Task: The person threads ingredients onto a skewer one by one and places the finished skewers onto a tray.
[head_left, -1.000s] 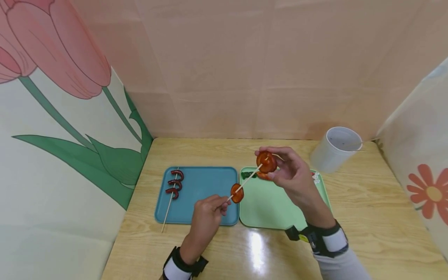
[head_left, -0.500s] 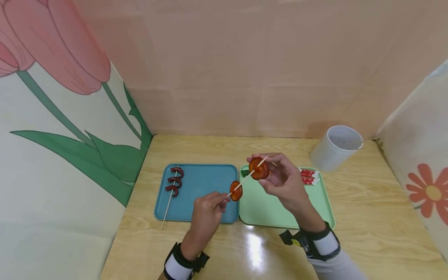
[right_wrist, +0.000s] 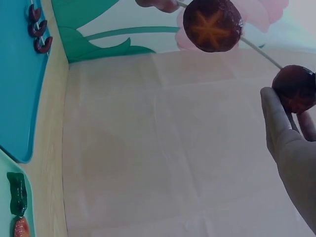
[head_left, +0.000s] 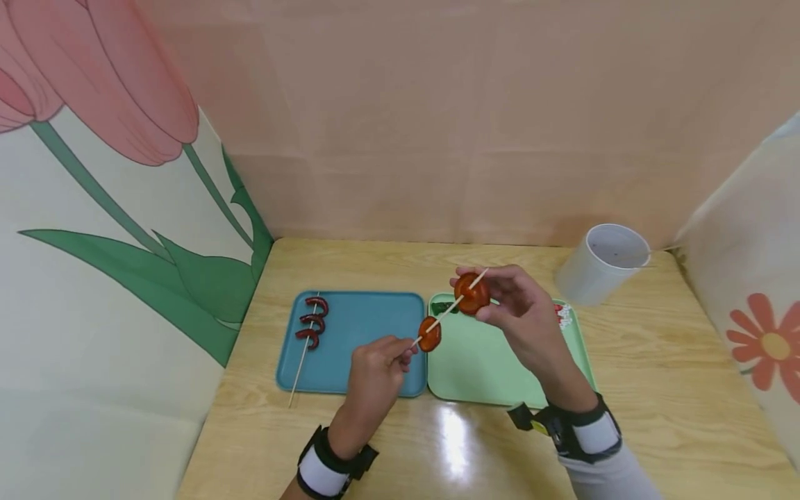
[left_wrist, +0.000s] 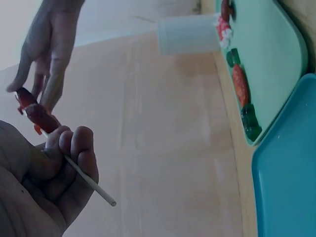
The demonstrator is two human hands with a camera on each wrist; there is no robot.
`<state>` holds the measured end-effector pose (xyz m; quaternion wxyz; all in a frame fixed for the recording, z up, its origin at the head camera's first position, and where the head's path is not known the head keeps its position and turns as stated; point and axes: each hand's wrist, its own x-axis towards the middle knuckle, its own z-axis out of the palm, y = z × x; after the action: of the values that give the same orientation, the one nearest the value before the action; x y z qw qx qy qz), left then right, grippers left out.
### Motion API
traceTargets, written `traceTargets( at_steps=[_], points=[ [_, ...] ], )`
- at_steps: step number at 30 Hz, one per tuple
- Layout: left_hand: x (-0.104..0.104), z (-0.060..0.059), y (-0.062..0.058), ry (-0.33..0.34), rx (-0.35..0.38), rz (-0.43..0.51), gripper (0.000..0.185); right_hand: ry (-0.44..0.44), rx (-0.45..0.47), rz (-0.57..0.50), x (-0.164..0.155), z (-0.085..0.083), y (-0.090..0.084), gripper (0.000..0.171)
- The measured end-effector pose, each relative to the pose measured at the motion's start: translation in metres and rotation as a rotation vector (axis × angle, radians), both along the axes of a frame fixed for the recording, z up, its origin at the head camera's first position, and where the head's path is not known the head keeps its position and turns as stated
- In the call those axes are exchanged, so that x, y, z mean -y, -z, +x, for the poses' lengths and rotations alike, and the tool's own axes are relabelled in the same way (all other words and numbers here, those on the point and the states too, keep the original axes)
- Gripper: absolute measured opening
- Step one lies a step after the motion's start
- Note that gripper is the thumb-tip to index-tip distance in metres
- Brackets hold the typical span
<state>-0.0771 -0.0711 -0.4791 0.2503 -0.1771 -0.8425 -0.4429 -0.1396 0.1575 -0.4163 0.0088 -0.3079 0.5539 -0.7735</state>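
Note:
My left hand [head_left: 375, 375] pinches a thin wooden skewer [left_wrist: 94, 185], whose blunt end sticks out below the fingers in the left wrist view. Close beyond these fingers, one brown mushroom cap [head_left: 429, 334] is threaded on the skewer. Farther up sits a second mushroom cap [head_left: 471, 293], gripped at its edge between the thumb and fingers of my right hand [head_left: 525, 319]. The skewer tip [head_left: 481, 276] pokes out past this second cap. In the right wrist view, the nearer-to-left-hand mushroom cap [right_wrist: 212, 24] shows a pale star-shaped cut. Both hands are raised over the trays.
A blue tray [head_left: 369, 375] holds a finished-looking skewer with several curled dark-red pieces [head_left: 312, 321]. Beside it, a green tray [head_left: 475, 382] carries green pieces [left_wrist: 251, 121], an orange-red piece [left_wrist: 240, 85] and red-and-white sticks [head_left: 564, 316]. A white bucket [head_left: 581, 278] stands back right.
The second mushroom cap has slid down the skewer toward the first, and more of the tip shows beyond it. My right hand dipped left, then returned right, still gripping that cap.

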Motion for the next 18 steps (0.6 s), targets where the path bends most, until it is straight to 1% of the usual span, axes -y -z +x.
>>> traceTargets(
  at_steps=[2,5,8,10,14,16,18],
  points=[
    [0.001,0.0,0.0,0.001,-0.022,0.001,0.043,0.022,0.035,0.054,0.0,0.002,-0.003,0.051],
    [0.004,0.001,0.002,-0.008,-0.075,-0.004,0.046,0.057,0.086,0.122,0.002,0.006,-0.007,0.054],
    [0.007,-0.001,0.004,-0.033,-0.14,-0.014,0.046,0.076,0.101,0.13,0.008,0.009,-0.003,0.054],
    [0.008,-0.001,0.004,-0.032,-0.179,-0.022,0.046,0.055,0.094,0.156,0.013,0.01,0.003,0.054],
    [0.009,-0.006,0.003,-0.059,-0.178,-0.028,0.044,0.053,0.075,0.229,0.027,0.011,0.016,0.055],
    [0.009,-0.007,0.003,-0.09,-0.166,-0.042,0.043,0.053,0.077,0.229,0.032,0.01,0.02,0.055],
    [0.01,-0.007,0.004,-0.111,-0.153,-0.037,0.042,0.055,0.077,0.222,0.035,0.009,0.022,0.055]
  ],
)
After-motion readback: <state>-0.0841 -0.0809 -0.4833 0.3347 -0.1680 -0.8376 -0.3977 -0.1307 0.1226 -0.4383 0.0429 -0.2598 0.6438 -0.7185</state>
